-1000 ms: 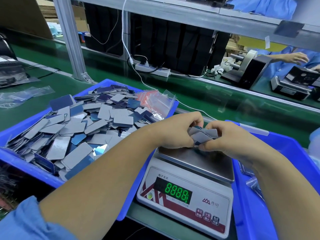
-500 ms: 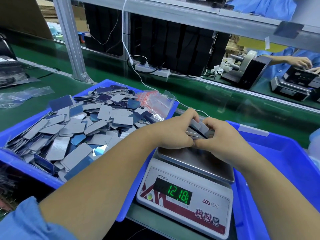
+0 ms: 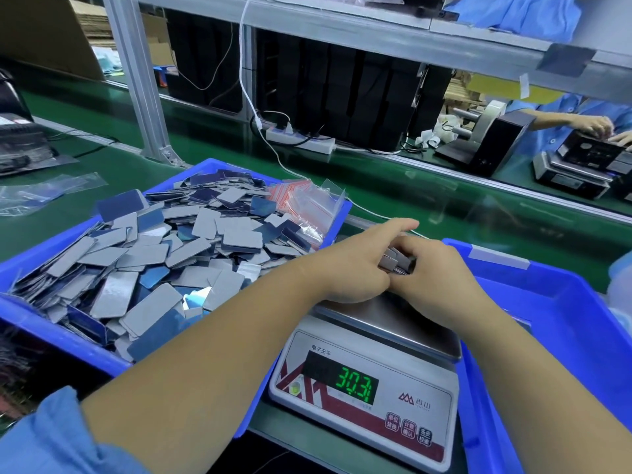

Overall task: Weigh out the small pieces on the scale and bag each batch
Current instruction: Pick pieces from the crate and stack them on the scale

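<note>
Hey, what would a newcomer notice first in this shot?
Both hands, left and right, squeeze a stack of grey pieces over the scale, whose green digits glow at front centre. Left of it, a blue bin is heaped with loose pieces.

A small stack of grey pieces (image 3: 393, 261) is held just above the scale (image 3: 369, 374), whose steel pan is bare and whose green display shows 30.3. Loose grey and blue pieces (image 3: 154, 265) fill the left blue bin (image 3: 44, 333); red-striped zip bags (image 3: 304, 206) lie at its far corner.
</note>
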Available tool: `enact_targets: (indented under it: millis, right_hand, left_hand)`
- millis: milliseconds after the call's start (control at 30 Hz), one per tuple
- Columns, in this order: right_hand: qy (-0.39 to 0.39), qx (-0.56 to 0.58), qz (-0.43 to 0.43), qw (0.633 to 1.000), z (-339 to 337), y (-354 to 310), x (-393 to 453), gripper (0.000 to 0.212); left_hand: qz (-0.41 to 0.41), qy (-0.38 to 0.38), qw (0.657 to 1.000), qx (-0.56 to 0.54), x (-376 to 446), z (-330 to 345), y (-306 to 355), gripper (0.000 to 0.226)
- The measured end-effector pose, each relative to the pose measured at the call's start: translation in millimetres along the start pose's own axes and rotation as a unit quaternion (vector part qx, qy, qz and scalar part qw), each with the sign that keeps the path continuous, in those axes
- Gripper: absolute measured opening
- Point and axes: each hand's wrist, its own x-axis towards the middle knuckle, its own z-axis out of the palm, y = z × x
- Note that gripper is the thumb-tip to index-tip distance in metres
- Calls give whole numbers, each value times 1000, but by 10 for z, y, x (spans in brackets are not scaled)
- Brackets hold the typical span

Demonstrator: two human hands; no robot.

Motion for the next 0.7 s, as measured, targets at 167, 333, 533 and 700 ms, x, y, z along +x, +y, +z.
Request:
enact_targets:
  millis: [167,333,533,700]
  right_hand:
    - [14,3,-9,1000,-70,3,-2,35]
    - [-5,5,30,1000,-56,33,9,26]
    - [7,30,61,998,8,23,4,30]
    - [3,32,66,997,15,8,12,27]
  left_hand:
    - [38,22,999,-12,1,-13,0,74]
    - [76,146,986,8,38,-137,-91,24]
    - [32,156,987,-5,47,-305,-217,11]
    - [-4,141,989,-34,15,-417,-267,4]
